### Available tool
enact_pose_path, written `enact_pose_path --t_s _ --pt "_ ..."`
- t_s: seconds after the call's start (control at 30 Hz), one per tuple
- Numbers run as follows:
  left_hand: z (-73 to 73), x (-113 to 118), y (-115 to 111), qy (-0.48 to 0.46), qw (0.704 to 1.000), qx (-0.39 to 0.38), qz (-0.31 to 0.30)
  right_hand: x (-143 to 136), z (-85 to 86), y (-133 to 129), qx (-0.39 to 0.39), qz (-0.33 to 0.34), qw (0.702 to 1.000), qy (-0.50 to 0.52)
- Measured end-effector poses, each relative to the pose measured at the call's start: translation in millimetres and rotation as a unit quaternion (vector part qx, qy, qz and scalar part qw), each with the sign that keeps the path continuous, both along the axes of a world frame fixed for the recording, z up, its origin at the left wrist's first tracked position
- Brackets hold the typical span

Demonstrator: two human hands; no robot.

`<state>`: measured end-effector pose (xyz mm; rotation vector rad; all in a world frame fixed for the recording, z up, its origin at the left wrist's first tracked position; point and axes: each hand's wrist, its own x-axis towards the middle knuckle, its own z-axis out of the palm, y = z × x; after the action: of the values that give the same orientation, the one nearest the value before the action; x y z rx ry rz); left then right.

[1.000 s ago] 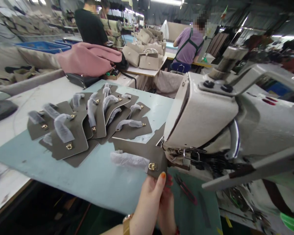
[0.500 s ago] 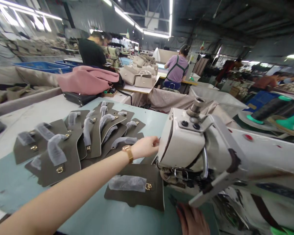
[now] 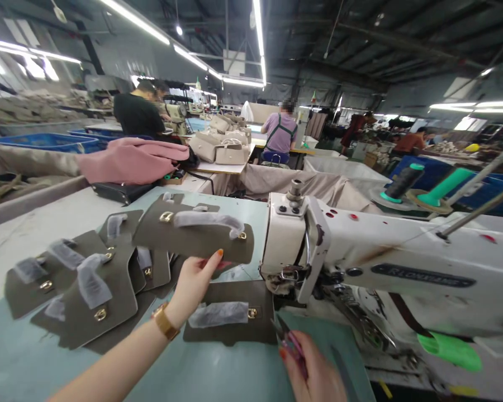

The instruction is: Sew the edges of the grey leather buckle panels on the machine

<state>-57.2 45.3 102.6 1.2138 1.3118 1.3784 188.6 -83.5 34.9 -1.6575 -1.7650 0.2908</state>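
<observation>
My left hand (image 3: 199, 279) pinches the lower edge of a dark olive flap panel (image 3: 201, 240), which has a plastic-wrapped handle and gold fittings and is raised over the table. Below it, a second panel (image 3: 230, 332) with a wrapped handle lies flat beside the sewing machine head (image 3: 283, 240). My right hand (image 3: 312, 365) is closed around small snips (image 3: 292, 346), their blades pointing up-left near that panel's right edge. More panels (image 3: 121, 290) overlap in a pile on the left.
The white machine arm (image 3: 402, 251) spans the right side, with thread spools (image 3: 444, 187) behind. A pink cloth (image 3: 134, 159) and black case (image 3: 123, 192) lie at the back left. Two people (image 3: 280, 134) work beyond the fabric-lined bin (image 3: 276, 181).
My left hand has moved left from beside the machine head and taken hold of a panel, now lifted. My right hand has come further into view, showing the snips. The view has shifted.
</observation>
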Motion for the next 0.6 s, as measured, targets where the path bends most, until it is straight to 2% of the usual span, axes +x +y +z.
enact_pose_path --t_s 0.07,0.13,0.2,0.3,0.4,0.47,0.53,0.6 --pt "-1.1 -6 -19 0.054 0.998 0.017 0.021 -25 25.9 15 -0.052 0.053 0.996 -0.051" --pt "-3.5 -10 -32 0.099 0.993 0.036 0.044 -46 46.1 30 -0.075 0.038 0.991 -0.104" --pt "-7.0 -12 -38 0.106 0.992 0.040 0.060 -62 59.3 44 -0.095 0.015 0.984 -0.149" --pt "-15.0 -16 -40 0.123 0.989 0.034 0.075 -78 68.8 61 -0.124 0.003 0.974 -0.191" --pt "-28.4 -24 -38 0.162 0.982 0.032 0.091 -80 70.3 67 -0.138 0.006 0.969 -0.203" --pt "-38.8 -32 -34 0.175 0.977 0.030 0.114 -74 64.9 63 -0.135 0.012 0.973 -0.186" --pt "-45.3 -39 -23 0.192 0.971 0.034 0.140 -64 50.9 52 -0.125 0.023 0.982 -0.142" --pt "-42.4 -38 -3 0.227 0.962 0.056 0.140 -51 28.0 35 -0.108 0.040 0.990 -0.078"
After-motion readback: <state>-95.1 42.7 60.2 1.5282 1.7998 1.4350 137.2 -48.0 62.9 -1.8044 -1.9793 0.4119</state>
